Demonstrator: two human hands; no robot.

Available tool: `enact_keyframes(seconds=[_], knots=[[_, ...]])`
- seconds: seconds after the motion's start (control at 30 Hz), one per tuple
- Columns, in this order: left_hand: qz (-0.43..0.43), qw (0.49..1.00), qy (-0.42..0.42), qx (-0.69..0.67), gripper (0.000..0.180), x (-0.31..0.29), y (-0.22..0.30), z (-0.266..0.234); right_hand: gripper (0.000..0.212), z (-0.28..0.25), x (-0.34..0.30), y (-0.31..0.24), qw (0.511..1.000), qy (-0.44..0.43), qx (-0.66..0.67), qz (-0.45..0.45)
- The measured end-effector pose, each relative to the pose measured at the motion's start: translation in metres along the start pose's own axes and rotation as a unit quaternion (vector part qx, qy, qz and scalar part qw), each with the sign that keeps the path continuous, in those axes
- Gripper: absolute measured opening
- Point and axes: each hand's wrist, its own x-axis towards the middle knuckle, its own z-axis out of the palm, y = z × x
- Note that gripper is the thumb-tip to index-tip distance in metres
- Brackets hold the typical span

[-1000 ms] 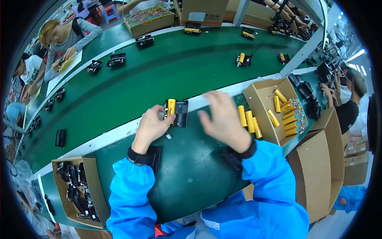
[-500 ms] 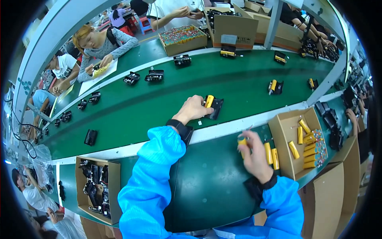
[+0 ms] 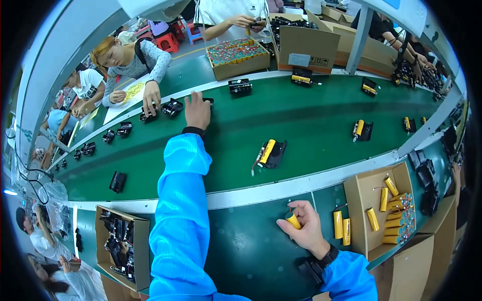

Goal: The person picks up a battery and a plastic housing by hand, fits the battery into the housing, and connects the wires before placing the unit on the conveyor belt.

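Note:
My left hand (image 3: 197, 113) reaches across the green belt, its fingers bent over a black plastic casing (image 3: 208, 101) that shows only at its right edge. In front of me, above the near bench, my right hand (image 3: 307, 228) pinches a yellow cylindrical battery (image 3: 293, 220) with a dark end. On the belt between my hands lies an opened black casing (image 3: 276, 156) with another yellow battery (image 3: 267, 151) in it. Two more yellow batteries (image 3: 338, 224) rest on the bench to the right of my right hand.
A cardboard box (image 3: 357, 203) of yellow batteries stands at right; another box (image 3: 143, 246) holds black parts at left. More casings (image 3: 118, 181) lie along the belt (image 3: 226, 135). Across it, a person's hand (image 3: 151, 98) touches a casing. Metal posts (image 3: 360, 41) frame the belt.
My left hand has left the opened casing with the yellow battery and moved forward and left to another black casing. The right hand keeps its battery, now lower and slightly left.

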Motion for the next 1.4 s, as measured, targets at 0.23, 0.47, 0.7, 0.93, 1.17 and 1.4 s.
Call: enact_keyframes(seconds=[0.23,0.47,0.7,0.93,1.17,1.4], knots=[[0.160,0.980,0.046,-0.108,0.016,-0.054,0.019,-0.114,0.049,0.004,0.001,-0.018,0.988,0.104,0.090,0.073],[0.324,0.929,-0.001,-0.181,0.028,-0.180,0.059,-0.225,0.037,-0.007,0.001,-0.020,0.974,0.099,0.190,0.069],[0.388,0.877,-0.014,-0.283,0.031,-0.208,0.042,-0.249,0.025,-0.010,-0.003,-0.037,0.972,0.057,0.216,0.068],[0.060,0.887,-0.023,-0.458,0.042,-0.225,0.065,-0.247,0.019,0.007,-0.005,-0.053,0.992,-0.022,0.123,0.021],[-0.006,0.884,-0.155,-0.441,0.053,-0.237,0.079,-0.228,0.013,0.035,0.006,-0.069,0.995,0.027,0.087,0.025],[0.016,0.851,-0.199,-0.486,0.054,-0.242,0.079,-0.209,0.007,0.057,0.011,-0.044,0.961,0.095,-0.187,-0.181]])
